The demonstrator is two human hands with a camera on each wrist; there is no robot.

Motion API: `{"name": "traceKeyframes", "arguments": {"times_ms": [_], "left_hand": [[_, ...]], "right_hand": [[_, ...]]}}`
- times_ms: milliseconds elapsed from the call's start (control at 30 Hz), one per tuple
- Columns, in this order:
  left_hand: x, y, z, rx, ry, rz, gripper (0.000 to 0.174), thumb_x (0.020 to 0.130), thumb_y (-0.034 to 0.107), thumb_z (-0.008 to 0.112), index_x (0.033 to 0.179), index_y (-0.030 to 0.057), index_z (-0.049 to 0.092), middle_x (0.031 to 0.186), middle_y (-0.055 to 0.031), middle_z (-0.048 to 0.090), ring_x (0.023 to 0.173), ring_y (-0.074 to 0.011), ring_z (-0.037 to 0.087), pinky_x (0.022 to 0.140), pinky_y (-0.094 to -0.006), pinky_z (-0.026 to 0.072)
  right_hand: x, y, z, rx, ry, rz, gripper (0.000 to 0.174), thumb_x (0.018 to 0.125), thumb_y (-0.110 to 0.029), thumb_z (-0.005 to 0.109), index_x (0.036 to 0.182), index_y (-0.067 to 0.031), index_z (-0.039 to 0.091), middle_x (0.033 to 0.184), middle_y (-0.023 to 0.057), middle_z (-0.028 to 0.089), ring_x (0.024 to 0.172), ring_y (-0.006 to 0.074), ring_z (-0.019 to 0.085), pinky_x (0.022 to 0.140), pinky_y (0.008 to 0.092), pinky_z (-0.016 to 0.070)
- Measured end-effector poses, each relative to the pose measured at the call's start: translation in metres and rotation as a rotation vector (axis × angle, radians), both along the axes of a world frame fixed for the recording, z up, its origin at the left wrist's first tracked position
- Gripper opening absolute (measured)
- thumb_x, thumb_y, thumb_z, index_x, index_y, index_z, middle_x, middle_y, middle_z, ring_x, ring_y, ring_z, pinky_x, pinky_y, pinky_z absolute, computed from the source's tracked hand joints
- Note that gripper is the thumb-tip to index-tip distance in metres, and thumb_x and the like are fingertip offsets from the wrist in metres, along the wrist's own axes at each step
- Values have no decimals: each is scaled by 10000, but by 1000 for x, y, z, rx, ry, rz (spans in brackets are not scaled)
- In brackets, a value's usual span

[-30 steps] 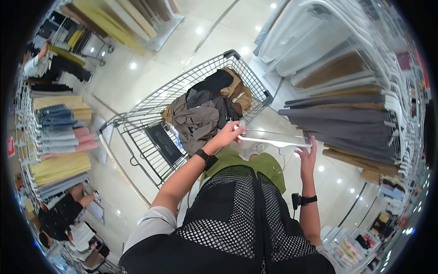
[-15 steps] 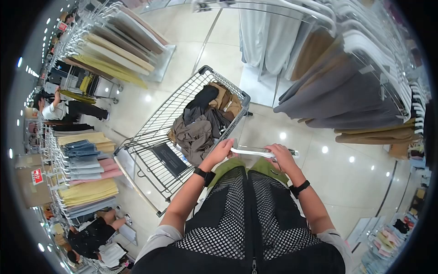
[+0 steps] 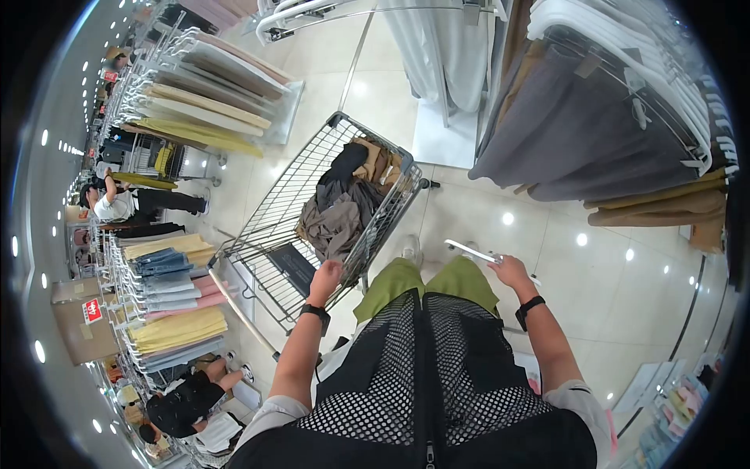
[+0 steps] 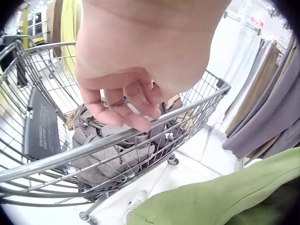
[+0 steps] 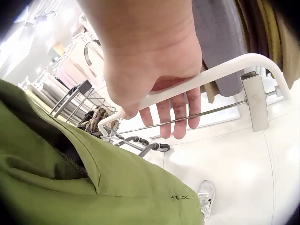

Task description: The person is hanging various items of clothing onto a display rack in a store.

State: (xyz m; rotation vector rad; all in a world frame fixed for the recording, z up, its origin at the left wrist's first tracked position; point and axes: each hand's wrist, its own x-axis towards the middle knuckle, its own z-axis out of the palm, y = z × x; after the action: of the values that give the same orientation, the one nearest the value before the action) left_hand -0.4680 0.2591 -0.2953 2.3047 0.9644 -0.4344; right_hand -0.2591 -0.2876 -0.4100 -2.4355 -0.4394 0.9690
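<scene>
My right hand (image 3: 512, 271) holds a white clip hanger (image 3: 467, 248) by its top bar, in front of the green shorts (image 3: 461, 291). In the right wrist view the thumb hooks over the hanger, and the other fingers hang down past its thin metal rod; a metal clip (image 5: 254, 101) sits near one end, with no garment on it. My left hand (image 3: 326, 280) is by the near side of the shopping cart (image 4: 70, 157), fingers loosely curled and holding nothing. In the left wrist view it overlaps the cart's top rail. Crumpled brown, grey and black clothes (image 3: 336, 223) lie inside the cart.
Grey trousers (image 3: 574, 125) hang on a rack at the right, on white hangers. Racks of folded-over trousers (image 3: 176, 332) line the left side, where a person in white (image 3: 117, 205) and another in black (image 3: 187, 399) are. Pale floor tiles (image 3: 547, 297) surround the cart.
My left hand has let go of the hanger and moved left to the cart. The right hand keeps the hanger and has moved slightly right and down since half a second ago.
</scene>
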Motion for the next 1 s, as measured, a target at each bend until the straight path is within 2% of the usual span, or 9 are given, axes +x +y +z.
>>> {"name": "traceKeyframes", "arguments": {"times_ms": [133, 167, 267, 367, 500, 567, 667, 767, 1000], "left_hand": [[12, 25, -15, 238, 85, -138, 291, 949, 258, 541, 1110, 86, 711, 1065, -202, 739, 1018, -393, 703, 880, -500, 554], [11, 38, -25, 335, 147, -289, 311, 946, 274, 530, 1120, 104, 723, 1098, -198, 734, 1045, -400, 694, 918, -515, 550], [17, 77, -60, 211, 212, -321, 313, 946, 274, 527, 1119, 113, 733, 1112, -196, 738, 1065, -407, 687, 952, -510, 545], [33, 107, -93, -8, 184, -281, 339, 936, 300, 566, 1091, 44, 726, 1093, -210, 742, 1052, -381, 699, 935, -475, 540], [61, 120, -113, -212, 67, -280, 346, 915, 254, 609, 1112, -16, 695, 1064, -226, 734, 1048, -375, 700, 921, -459, 530], [67, 127, -138, -200, 15, -312, 423, 898, 196, 643, 1266, -10, 613, 1152, -237, 708, 1123, -407, 670, 996, -470, 519], [74, 118, -158, -1, 83, -305, 548, 877, 208, 686, 1352, -14, 526, 1227, -271, 673, 1175, -440, 641, 1039, -482, 505], [76, 109, -175, -98, 149, -283, 666, 858, 241, 724, 1410, -23, 459, 1273, -312, 642, 1194, -471, 623, 1045, -487, 498], [87, 109, -178, -113, 318, -523, 605, 888, 303, 679, 1336, -71, 517, 1296, -339, 625, 1179, -493, 629, 1012, -500, 512]], "right_hand": [[-16, -28, -6, -75, 56, -152, 482, 967, -488, 626, 1202, -76, 712, 1085, 182, 746, 1035, 364, 696, 894, 466, 544], [-20, -34, -6, -79, 172, -215, 534, 966, -486, 623, 1236, -32, 697, 1106, 203, 743, 1055, 355, 697, 912, 459, 542], [-40, -50, -10, -164, 413, -370, 576, 951, -487, 626, 1236, 10, 685, 1131, 221, 734, 1071, 377, 692, 929, 449, 537], [-77, -64, -26, -317, 147, -227, 485, 943, -453, 644, 1122, -10, 726, 1067, 228, 737, 997, 387, 704, 899, 456, 548], [-118, -56, -19, -342, 154, -300, 465, 932, -446, 651, 1061, -7, 739, 1030, 250, 731, 926, 388, 708, 868, 449, 554], [-137, -47, -11, -235, 411, -488, 468, 966, -397, 663, 1178, 19, 700, 1052, 173, 723, 841, 246, 710, 766, 378, 583], [-175, -16, 22, -15, 453, -805, 461, 984, -367, 672, 1218, 31, 677, 982, 140, 723, 831, 210, 702, 749, 355, 579], [-220, -14, 10, 144, 445, -866, 481, 997, -358, 678, 1276, 32, 644, 939, 122, 727, 794, 182, 692, 717, 325, 569], [-257, 2, 46, -53, 607, -886, 500, 964, -367, 699, 1241, 47, 655, 887, 102, 735, 739, 180, 674, 711, 327, 553]]}}
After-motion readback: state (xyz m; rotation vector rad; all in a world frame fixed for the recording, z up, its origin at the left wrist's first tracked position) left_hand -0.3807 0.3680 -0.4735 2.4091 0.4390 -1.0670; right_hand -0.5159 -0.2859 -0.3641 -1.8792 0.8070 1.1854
